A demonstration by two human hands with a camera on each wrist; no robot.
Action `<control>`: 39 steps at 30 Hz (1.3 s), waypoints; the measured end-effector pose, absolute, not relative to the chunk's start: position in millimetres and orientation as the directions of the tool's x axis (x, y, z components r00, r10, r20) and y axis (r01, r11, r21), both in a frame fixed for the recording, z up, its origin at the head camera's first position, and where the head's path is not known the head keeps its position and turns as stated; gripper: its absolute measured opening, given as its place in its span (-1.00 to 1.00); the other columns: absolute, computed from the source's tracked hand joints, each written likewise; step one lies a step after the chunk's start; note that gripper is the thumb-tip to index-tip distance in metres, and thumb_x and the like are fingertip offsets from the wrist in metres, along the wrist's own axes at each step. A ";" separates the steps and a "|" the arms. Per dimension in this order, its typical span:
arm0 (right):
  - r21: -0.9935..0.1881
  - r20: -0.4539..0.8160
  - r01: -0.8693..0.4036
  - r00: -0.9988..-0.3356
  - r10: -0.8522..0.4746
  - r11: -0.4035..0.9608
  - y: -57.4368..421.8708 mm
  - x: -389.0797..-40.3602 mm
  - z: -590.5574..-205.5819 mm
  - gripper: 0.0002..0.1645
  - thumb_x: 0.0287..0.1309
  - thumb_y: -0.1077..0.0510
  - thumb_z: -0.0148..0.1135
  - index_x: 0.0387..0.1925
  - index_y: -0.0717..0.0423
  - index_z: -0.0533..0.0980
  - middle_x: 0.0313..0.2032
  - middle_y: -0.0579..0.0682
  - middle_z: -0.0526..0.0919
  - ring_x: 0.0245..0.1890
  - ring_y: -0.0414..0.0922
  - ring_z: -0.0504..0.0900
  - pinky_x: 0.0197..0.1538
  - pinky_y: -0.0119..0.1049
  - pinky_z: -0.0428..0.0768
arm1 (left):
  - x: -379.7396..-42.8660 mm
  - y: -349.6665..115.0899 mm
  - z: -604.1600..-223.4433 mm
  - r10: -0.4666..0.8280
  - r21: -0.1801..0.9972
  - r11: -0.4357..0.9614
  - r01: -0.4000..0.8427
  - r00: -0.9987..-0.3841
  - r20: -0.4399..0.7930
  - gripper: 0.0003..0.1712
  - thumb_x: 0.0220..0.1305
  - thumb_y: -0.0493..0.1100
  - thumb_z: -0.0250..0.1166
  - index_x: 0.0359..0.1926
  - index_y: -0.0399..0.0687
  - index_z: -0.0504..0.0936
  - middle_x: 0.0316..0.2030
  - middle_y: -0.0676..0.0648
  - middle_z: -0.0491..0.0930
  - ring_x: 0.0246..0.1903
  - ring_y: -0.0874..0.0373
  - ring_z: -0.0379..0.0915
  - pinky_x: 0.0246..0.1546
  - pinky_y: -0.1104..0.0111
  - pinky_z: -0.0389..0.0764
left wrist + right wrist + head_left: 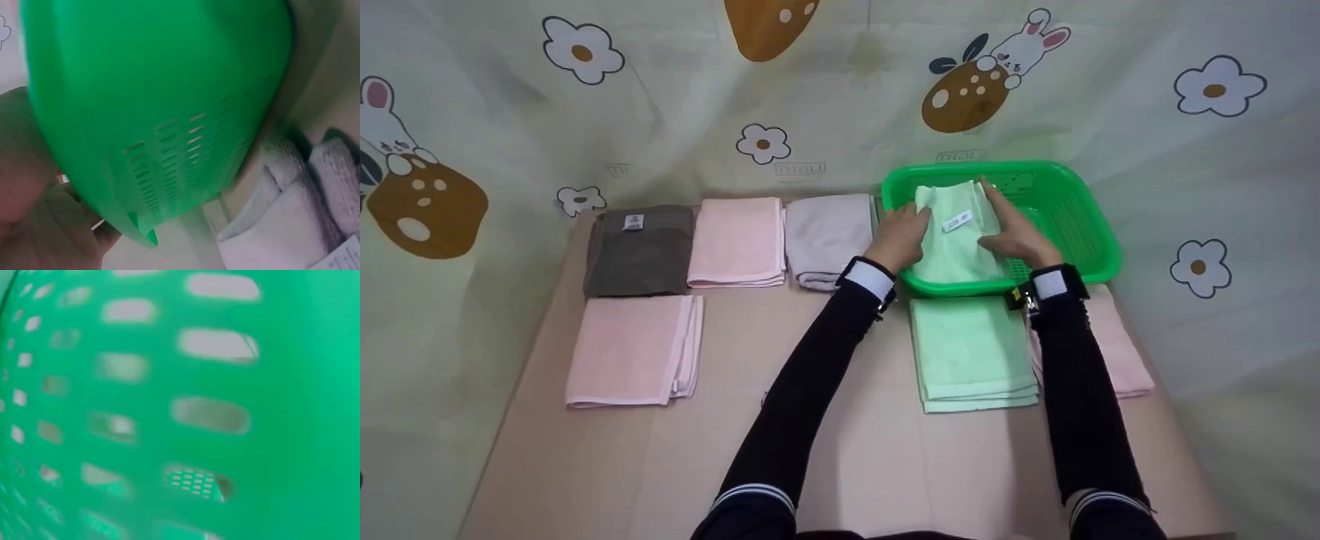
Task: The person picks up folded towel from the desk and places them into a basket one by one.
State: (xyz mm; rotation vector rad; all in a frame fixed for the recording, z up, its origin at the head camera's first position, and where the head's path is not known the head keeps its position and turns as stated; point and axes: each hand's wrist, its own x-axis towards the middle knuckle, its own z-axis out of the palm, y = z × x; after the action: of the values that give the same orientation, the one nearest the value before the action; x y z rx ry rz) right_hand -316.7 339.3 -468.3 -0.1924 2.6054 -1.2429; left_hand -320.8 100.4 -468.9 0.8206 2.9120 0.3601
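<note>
A folded light green towel (956,247) with a white label (958,221) lies inside the green plastic basket (1099,247). My left hand (901,236) reaches over the basket's left rim and holds the towel's left side, thumb at its edge. On the other side my right hand (1020,229) holds the towel's right side, its thumb on the cloth and the forefinger stretched toward the far corner. The fingertips under the towel are hidden. In the left wrist view the left hand (39,202) shows beside the basket's wall (157,67). The right wrist view has only slotted basket wall (298,410).
Left of the basket lie folded towels: grey (830,232), pink (737,241) and dark brown (639,255). Another pink towel (626,349) lies in front of the brown one. Before the basket are a green towel (971,352) and a pink towel (1117,345), partly behind my right forearm.
</note>
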 end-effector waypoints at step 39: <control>-0.426 -0.257 -0.058 -0.949 -0.182 0.903 334.5 -305.3 -467.9 -0.13 0.31 0.08 0.34 0.55 0.19 0.24 0.56 0.39 0.09 0.51 0.41 0.14 0.42 0.37 0.27 | -308.8 80.0 -473.6 0.521 0.292 0.821 0.491 -0.853 -0.031 -0.38 0.51 0.20 0.18 0.51 0.30 0.39 0.52 0.03 0.34 0.55 0.03 0.13 0.54 0.00 0.17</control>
State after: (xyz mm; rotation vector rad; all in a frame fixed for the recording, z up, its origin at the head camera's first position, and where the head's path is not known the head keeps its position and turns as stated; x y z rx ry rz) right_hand -305.3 334.5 -467.9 -0.1794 2.7748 -0.6080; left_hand -308.8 80.0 -473.6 0.8064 2.8928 0.4196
